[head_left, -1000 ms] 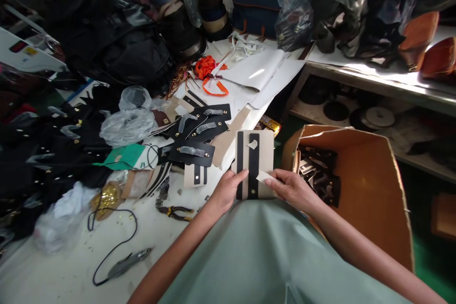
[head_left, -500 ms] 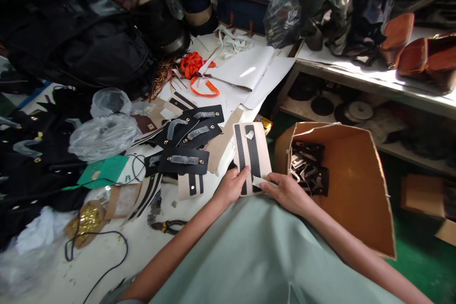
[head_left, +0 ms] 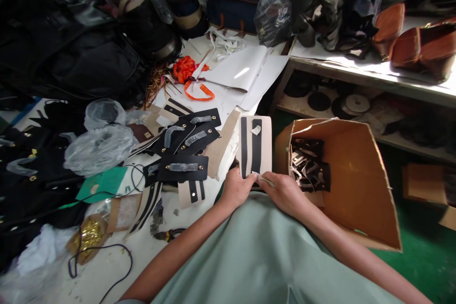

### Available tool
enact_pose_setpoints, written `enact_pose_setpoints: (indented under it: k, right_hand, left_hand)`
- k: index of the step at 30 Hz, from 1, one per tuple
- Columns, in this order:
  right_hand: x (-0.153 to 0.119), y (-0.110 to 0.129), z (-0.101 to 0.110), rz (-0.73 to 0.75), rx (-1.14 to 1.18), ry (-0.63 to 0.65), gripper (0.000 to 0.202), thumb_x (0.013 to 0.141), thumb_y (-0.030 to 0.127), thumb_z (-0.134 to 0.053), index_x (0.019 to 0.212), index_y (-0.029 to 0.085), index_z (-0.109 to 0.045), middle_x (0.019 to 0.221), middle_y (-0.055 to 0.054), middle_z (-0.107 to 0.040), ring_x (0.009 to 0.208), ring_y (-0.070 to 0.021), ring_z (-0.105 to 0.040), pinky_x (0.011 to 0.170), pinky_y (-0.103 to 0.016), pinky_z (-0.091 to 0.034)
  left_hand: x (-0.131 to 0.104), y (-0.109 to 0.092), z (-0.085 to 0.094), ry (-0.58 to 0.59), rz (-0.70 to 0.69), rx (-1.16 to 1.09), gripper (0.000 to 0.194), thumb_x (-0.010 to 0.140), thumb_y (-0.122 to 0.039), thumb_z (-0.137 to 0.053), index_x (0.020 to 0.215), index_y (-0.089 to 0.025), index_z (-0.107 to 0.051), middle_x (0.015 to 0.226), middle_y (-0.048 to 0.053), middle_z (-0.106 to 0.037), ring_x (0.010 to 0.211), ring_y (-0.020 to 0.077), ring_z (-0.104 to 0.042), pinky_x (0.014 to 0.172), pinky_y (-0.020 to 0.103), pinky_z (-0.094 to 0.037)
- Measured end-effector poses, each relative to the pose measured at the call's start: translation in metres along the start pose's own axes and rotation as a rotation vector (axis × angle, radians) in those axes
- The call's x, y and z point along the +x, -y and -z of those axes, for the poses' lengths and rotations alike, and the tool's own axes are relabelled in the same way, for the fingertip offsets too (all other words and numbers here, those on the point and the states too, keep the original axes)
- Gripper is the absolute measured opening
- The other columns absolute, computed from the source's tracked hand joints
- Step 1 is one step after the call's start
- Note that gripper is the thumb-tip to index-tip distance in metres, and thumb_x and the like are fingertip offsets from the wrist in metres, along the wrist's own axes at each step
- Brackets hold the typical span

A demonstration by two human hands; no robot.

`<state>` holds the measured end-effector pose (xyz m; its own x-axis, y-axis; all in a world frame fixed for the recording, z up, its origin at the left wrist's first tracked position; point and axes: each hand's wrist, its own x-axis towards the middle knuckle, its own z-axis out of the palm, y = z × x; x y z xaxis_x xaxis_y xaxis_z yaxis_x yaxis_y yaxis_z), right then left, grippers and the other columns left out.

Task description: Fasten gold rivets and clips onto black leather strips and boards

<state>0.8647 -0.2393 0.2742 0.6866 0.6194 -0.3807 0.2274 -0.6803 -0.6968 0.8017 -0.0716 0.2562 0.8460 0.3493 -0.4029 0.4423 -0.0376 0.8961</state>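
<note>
My left hand (head_left: 238, 187) grips the lower edge of a beige flap panel (head_left: 264, 147) that carries two black strips. The panel stands in front of my green-grey apron (head_left: 256, 232), near the table edge. Thumb and fingers of my right hand (head_left: 283, 191) pinch a small whitish strip (head_left: 265, 180) at the panel's lower end, close to my left thumb. Another pale scrap (head_left: 255, 129) sticks to the upper part of the wider black strip. Left of my hands lie several black panels (head_left: 183, 167) with plastic-wrapped handles and gold fittings.
An open cardboard box (head_left: 356, 175) stands at my right, with black handled pieces (head_left: 309, 166) inside. Pliers (head_left: 169, 234), a black cord (head_left: 119, 246), plastic bags (head_left: 99, 149) and an orange ribbon (head_left: 199, 94) lie on the table. A shelf (head_left: 331, 69) is behind the box.
My right hand has moved left with the whitish strip, so it now meets my left thumb at the panel's lower end. The panel stands a little straighter.
</note>
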Motion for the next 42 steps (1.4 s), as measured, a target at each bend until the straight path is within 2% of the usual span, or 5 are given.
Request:
enact_pose_setpoints:
  k: [8,17,20,32,42]
  right_hand:
    - [-0.032,0.02,0.013,0.384,0.234,0.192,0.036,0.105,0.045,-0.048,0.084,0.022,-0.067,0.081,-0.002,-0.066,0.072,-0.0164,-0.059,0.067,-0.028,-0.041]
    - [-0.049,-0.032,0.015,-0.129,0.576,0.033,0.045,0.096,0.059,-0.057,0.1,0.019,-0.077,0.065,-0.001,-0.063,0.062,-0.0176,-0.057,0.061,-0.029,-0.044]
    - [-0.044,-0.046,0.011,-0.045,0.549,-0.041,0.042,0.094,0.058,-0.061,0.089,0.02,-0.077,0.084,-0.006,-0.071,0.08,-0.0222,-0.065,0.075,-0.033,-0.05]
    - [0.003,-0.02,0.016,-0.153,0.572,0.101,0.049,0.077,0.068,-0.073,0.086,0.019,-0.074,0.067,-0.002,-0.066,0.06,-0.0176,-0.057,0.059,-0.031,-0.046]
    - [0.02,0.011,0.005,-0.099,0.518,0.138,0.052,0.083,0.072,-0.066,0.073,0.021,-0.059,0.061,0.001,-0.06,0.058,-0.0144,-0.049,0.058,-0.028,-0.039]
  left_hand:
    - [0.042,0.018,-0.016,-0.091,0.073,-0.004,0.021,0.075,-0.03,-0.076,0.093,-0.019,-0.074,0.093,0.008,-0.08,0.097,0.0307,-0.073,0.094,0.044,-0.055]
    - [0.065,-0.047,-0.117,0.647,-0.153,-0.092,0.054,0.08,-0.045,-0.081,0.125,-0.017,-0.071,0.114,0.014,-0.077,0.099,0.029,-0.073,0.087,0.04,-0.058]
    - [0.066,-0.053,-0.126,0.48,-0.291,-0.097,0.068,0.086,-0.046,-0.076,0.146,-0.02,-0.055,0.129,0.017,-0.071,0.103,0.025,-0.072,0.092,0.038,-0.057]
    - [0.008,0.086,0.13,-0.124,-0.202,1.034,0.061,0.076,-0.012,-0.069,0.136,-0.02,-0.065,0.156,0.016,-0.051,0.149,0.0383,-0.037,0.125,0.062,-0.016]
    - [0.045,0.113,0.177,0.058,-0.258,1.42,0.059,0.079,-0.011,-0.061,0.138,-0.017,-0.062,0.147,0.019,-0.057,0.137,0.0372,-0.047,0.12,0.058,-0.021]
